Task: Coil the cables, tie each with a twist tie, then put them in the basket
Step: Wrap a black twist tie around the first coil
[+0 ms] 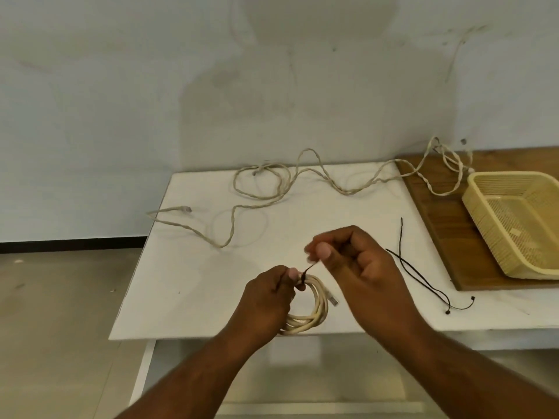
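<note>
A cream cable coiled into a small ring (314,313) hangs near the front edge of the white table. My left hand (266,300) grips the coil at its top left. A black twist tie (309,269) is wrapped round the coil there, and my right hand (354,261) pinches its free end just above. A long twisted cream cable (272,204) lies uncoiled across the back of the table. Two loose black ties (423,282) lie crossed to the right of my hands. The yellow basket (481,210) sits empty at the far right.
The basket stands on a brown wooden board (444,234) that abuts the white table (187,285). The uncoiled cable trails onto the board and up the wall behind. The floor lies to the left, below the table's edge.
</note>
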